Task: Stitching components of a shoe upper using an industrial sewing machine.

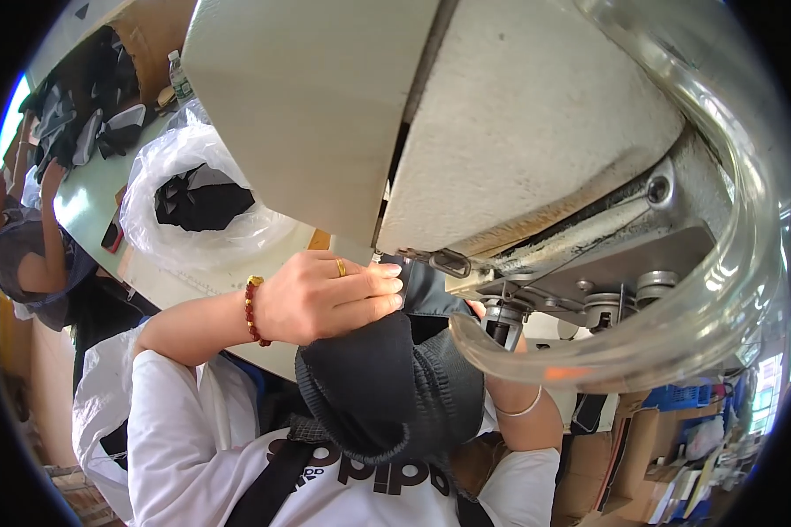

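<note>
A sewing machine (536, 114) with a pale, worn head fills the upper middle of the head view. Under its front edge, my left hand (325, 294) is closed, fingers pressed together at the edge of a dark grey fabric piece (360, 369). This piece has ribbed, knit-like parts and hangs down in front of my chest. The thumb of that hand is hidden. Of my right hand (476, 307) only a bit of finger shows beside the fabric; the machine and a clear curved tube (589, 364) cover the rest, so its grip is hidden.
A clear plastic bag (141, 206) with black pieces inside stands on the table to the left. Beyond it lie a bottle (179, 77), dark and grey pieces (88, 136) and a cardboard box (154, 44). Another person (39, 237) works at far left. Cardboard boxes (624, 465) stand at lower right.
</note>
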The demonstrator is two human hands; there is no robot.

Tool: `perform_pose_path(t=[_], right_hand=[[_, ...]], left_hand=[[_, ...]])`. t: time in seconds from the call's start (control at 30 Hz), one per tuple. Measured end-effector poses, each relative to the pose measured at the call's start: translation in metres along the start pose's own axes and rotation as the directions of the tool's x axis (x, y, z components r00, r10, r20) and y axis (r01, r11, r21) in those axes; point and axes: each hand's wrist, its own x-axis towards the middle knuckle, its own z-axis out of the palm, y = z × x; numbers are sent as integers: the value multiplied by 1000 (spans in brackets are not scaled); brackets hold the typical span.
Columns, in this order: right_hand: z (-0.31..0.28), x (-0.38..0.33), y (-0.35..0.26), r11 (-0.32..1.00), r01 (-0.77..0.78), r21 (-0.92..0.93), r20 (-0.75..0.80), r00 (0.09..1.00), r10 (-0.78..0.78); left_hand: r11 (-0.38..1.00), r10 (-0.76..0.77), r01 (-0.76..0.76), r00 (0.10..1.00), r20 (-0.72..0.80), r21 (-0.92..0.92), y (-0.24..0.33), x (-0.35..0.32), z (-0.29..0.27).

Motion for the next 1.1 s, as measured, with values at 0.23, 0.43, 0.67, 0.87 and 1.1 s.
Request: perform_pose_path(t=[0.23,0.43,0.67,0.87,1.1], right_hand=[[-9,11,-12,999,35,32,-169,985,-29],[-2,13,-27,993,-118,31,-183,976,122],[8,18,-27,991,-133,-14,-181,975,129],[8,11,-30,991,-132,-18,-177,976,127],[9,11,-29,990,-135,-43,-189,974,125]], left_hand=[[1000,-21,21,1000,-4,-3,0,-5,2],[826,-397,328,916,-59,-458,5,-6,0],[583,-648,580,754,105,-569,22,0,-14],[875,-235,223,972,26,-430,5,-3,-8],[997,-39,38,999,-22,-63,11,-2,0]])
